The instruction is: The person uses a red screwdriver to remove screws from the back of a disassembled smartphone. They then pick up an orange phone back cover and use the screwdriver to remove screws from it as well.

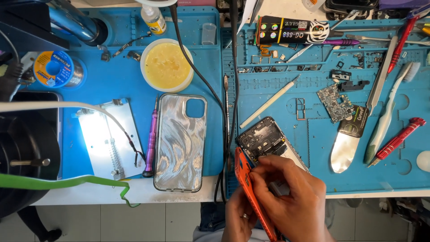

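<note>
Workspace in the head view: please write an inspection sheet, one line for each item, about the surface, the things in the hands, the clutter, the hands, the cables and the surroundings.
Surface: two blue work mats on a white bench, both crowded.
Things in hand: opened phone with its inner parts showing; orange frame along its left edge.
Clutter: clear phone case, tub of yellow paste, purple screwdriver, solder reel, small circuit board, metal spatula, red screwdrivers, toothbrush, glue tube.
Hands: left hand steadies the orange frame; right hand rests on the phone, fingertips pressed to it.
Cables: black cables run between the mats; a green strap lies at the left.
Surroundings: tiled floor below the bench.
</note>
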